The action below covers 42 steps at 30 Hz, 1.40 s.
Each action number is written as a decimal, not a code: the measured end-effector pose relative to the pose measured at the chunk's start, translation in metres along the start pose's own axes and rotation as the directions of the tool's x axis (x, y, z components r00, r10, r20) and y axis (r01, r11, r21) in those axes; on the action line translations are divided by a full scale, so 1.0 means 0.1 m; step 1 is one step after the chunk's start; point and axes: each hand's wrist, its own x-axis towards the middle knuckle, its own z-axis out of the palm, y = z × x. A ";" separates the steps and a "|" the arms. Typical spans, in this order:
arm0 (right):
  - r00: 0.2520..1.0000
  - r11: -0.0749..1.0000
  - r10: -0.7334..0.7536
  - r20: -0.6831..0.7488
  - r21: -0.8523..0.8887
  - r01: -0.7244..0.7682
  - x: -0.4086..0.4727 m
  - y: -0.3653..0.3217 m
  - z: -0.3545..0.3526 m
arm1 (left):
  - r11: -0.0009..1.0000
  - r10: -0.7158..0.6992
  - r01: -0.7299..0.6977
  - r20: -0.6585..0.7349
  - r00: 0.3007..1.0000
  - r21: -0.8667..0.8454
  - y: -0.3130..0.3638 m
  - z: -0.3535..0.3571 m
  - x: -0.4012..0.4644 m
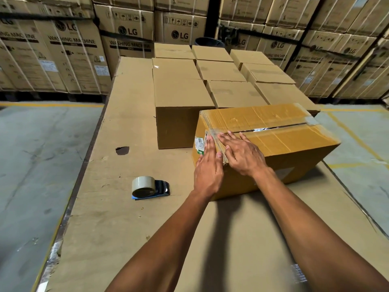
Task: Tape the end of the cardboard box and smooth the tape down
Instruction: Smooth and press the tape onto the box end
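A worn brown cardboard box (280,142) lies on a cardboard-covered table, its top seam running away to the right. Clear tape (213,132) wraps over the near left end of that seam. My left hand (207,167) lies flat against the box's end face, fingers pointing up beside a white and green label (200,145). My right hand (242,152) presses flat on the top near the same edge, fingers spread over the tape. A tape dispenser (148,187) with a roll of clear tape lies on the table to the left, apart from both hands.
Several closed plain boxes (183,95) stand in rows behind the worn box. The table's cardboard cover (117,207) has a small dark hole (122,150). Tall stacks of washing-machine cartons (69,53) line the back. Concrete floor (31,165) lies on both sides.
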 end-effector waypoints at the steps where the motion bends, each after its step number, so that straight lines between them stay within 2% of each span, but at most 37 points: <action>1: 1.000 1.000 0.007 -0.004 -0.002 -0.007 0.00 -0.01 0.00 | 1.000 -0.005 0.005 0.004 1.000 0.020 0.01 0.00 0.00; 5: 1.000 0.999 0.030 -0.006 -0.021 -0.030 -0.03 -0.05 0.01 | 0.990 -0.128 0.122 0.082 0.988 0.076 0.01 -0.01 -0.10; 7: 0.999 0.999 0.047 -0.003 -0.015 -0.047 -0.03 -0.07 0.00 | 0.983 -0.148 0.134 0.117 0.982 0.122 -0.03 -0.07 -0.11; 10: 0.998 0.998 0.056 0.034 -0.013 -0.056 0.00 -0.08 -0.06 | 0.979 -0.112 0.085 0.139 0.984 0.186 -0.04 -0.19 -0.03; 14: 0.999 1.000 0.006 0.043 0.000 -0.006 0.08 -0.13 -0.13 | 0.985 0.032 -0.052 0.125 0.992 0.163 0.03 -0.30 0.09; 17: 0.996 1.000 -0.027 0.089 0.001 0.027 0.09 -0.14 -0.15 | 0.980 0.069 -0.097 0.166 0.984 0.173 0.00 -0.31 0.12; 23: 0.997 0.998 0.023 0.080 0.050 -0.027 0.10 -0.13 -0.08 | 0.996 0.030 -0.044 0.185 0.982 0.073 -0.10 -0.21 0.09; 26: 0.997 0.997 0.043 0.066 0.054 -0.046 0.11 -0.17 -0.07 | 0.996 -0.039 0.018 0.240 0.970 0.087 -0.14 -0.19 0.02; 30: 0.994 0.996 0.085 0.069 0.023 -0.087 0.12 -0.19 -0.07 | 0.983 -0.047 -0.012 0.312 0.949 0.184 -0.18 -0.28 0.06; 32: 0.992 0.996 0.084 0.092 0.014 -0.086 0.13 -0.19 -0.08 | 0.983 -0.039 -0.016 0.297 0.954 0.181 -0.17 -0.33 0.10; 36: 0.994 0.999 0.015 0.106 -0.042 -0.011 0.14 -0.14 -0.13 | 0.998 0.007 -0.020 0.215 0.977 0.057 -0.10 -0.40 0.19; 42: 0.989 0.999 0.037 0.146 0.005 -0.039 0.15 -0.12 -0.07 | 0.997 0.003 -0.021 0.243 0.970 0.072 -0.10 -0.34 0.20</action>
